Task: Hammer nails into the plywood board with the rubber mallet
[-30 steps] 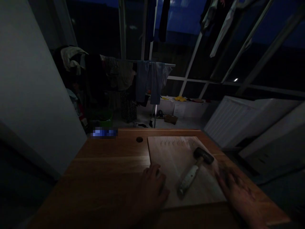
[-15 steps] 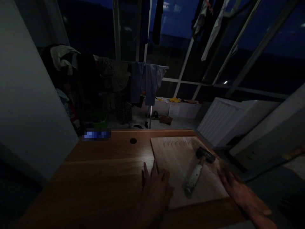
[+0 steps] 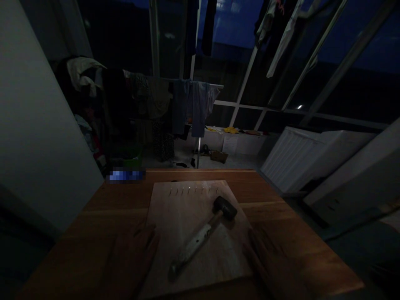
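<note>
A pale wooden board (image 3: 175,216) lies on a brown wooden table (image 3: 287,237). On the board rests a hammer (image 3: 200,237), its black head pointing to the far right and its pale handle to the near left. A row of several small nails (image 3: 193,190) stands along the board's far edge. My left hand (image 3: 134,258) lies against the board's left edge with its fingers stretched out, dim and blurred. My right hand (image 3: 268,258) is at the board's right edge, smeared by motion so its fingers do not show. Neither hand touches the hammer.
The room is very dark. Beyond the table stands a drying rack (image 3: 184,104) with hanging clothes, and a white radiator (image 3: 290,158) is at the right under large windows. A pale wall (image 3: 37,125) rises at the left. Small items lie on the floor (image 3: 218,155).
The board with the hammer has slid to the left across the table. Both hands have moved left with it and now flank its edges.
</note>
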Demonstrator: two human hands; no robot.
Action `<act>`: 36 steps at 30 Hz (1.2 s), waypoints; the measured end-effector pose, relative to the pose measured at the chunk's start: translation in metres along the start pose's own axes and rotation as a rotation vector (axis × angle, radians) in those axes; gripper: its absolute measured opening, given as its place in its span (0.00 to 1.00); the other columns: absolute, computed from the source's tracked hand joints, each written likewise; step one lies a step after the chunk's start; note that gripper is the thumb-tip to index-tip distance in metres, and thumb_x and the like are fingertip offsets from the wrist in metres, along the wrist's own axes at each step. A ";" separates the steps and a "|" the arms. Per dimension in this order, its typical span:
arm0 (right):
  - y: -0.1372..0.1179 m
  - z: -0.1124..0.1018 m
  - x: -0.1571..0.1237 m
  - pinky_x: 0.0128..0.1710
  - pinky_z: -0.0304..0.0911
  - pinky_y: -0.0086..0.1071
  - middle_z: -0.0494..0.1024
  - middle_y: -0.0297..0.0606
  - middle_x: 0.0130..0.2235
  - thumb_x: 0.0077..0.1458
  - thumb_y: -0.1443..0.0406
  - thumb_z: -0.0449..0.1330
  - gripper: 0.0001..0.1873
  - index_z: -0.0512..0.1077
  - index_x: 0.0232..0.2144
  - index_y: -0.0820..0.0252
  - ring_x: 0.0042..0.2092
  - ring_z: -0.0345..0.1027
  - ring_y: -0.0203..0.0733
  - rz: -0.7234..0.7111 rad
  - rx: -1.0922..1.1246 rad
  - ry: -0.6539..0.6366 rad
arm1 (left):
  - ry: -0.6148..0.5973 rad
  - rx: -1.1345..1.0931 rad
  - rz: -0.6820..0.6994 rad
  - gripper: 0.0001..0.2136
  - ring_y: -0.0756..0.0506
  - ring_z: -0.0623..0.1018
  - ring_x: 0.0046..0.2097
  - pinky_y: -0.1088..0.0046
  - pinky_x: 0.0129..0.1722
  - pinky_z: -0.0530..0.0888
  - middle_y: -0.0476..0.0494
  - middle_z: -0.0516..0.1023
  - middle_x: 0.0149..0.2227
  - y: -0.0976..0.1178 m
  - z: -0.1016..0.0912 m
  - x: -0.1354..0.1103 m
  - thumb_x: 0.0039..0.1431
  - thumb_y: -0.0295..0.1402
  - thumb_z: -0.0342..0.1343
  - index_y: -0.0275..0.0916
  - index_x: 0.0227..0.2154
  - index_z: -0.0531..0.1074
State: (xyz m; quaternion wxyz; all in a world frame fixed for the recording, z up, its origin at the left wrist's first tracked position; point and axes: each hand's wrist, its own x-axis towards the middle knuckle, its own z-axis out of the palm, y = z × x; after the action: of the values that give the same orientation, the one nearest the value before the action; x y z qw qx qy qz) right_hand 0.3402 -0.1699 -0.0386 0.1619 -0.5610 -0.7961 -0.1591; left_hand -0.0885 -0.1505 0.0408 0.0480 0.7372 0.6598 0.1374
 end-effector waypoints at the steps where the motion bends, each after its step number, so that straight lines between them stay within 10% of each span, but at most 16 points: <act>1: -0.011 -0.005 0.008 0.53 0.72 0.54 0.80 0.46 0.57 0.66 0.62 0.52 0.20 0.75 0.56 0.52 0.58 0.72 0.59 0.027 -0.006 -0.012 | 0.003 -0.014 -0.026 0.18 0.32 0.76 0.59 0.40 0.63 0.65 0.39 0.81 0.56 -0.008 -0.002 -0.001 0.65 0.37 0.49 0.45 0.49 0.81; 9: -0.081 -0.026 0.085 0.58 0.70 0.41 0.66 0.40 0.69 0.61 0.79 0.50 0.41 0.57 0.71 0.43 0.67 0.62 0.48 -0.278 0.230 -0.096 | -0.004 -0.260 -0.111 0.20 0.36 0.79 0.53 0.53 0.57 0.75 0.38 0.81 0.53 -0.015 0.001 0.017 0.65 0.42 0.47 0.42 0.50 0.78; 15: -0.100 -0.028 0.113 0.57 0.70 0.49 0.77 0.44 0.58 0.58 0.79 0.57 0.35 0.69 0.63 0.48 0.61 0.68 0.55 -0.306 0.278 -0.276 | 0.159 -0.610 -0.010 0.20 0.38 0.78 0.53 0.59 0.46 0.80 0.35 0.71 0.59 -0.005 0.013 0.088 0.60 0.44 0.53 0.41 0.51 0.74; 29: -0.044 -0.019 0.129 0.54 0.72 0.47 0.79 0.48 0.49 0.62 0.75 0.52 0.23 0.78 0.53 0.59 0.54 0.72 0.51 -0.066 0.400 -0.235 | 0.077 -1.156 -0.276 0.26 0.45 0.80 0.32 0.70 0.30 0.76 0.42 0.78 0.39 -0.010 0.053 0.170 0.49 0.54 0.60 0.38 0.43 0.70; 36: -0.020 -0.051 0.186 0.58 0.68 0.46 0.78 0.46 0.55 0.65 0.67 0.52 0.21 0.75 0.57 0.57 0.56 0.72 0.49 0.026 0.502 -0.116 | 0.140 -1.029 -0.273 0.20 0.49 0.72 0.23 0.75 0.23 0.67 0.51 0.71 0.23 -0.005 0.027 0.189 0.50 0.51 0.58 0.38 0.36 0.71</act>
State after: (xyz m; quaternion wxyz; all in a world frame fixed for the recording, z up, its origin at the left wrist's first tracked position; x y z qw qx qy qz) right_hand 0.2661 -0.0418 0.0869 0.2522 -0.5217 -0.8113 0.0780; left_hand -0.0692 0.0397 0.0404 0.3764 0.5149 0.5986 0.4846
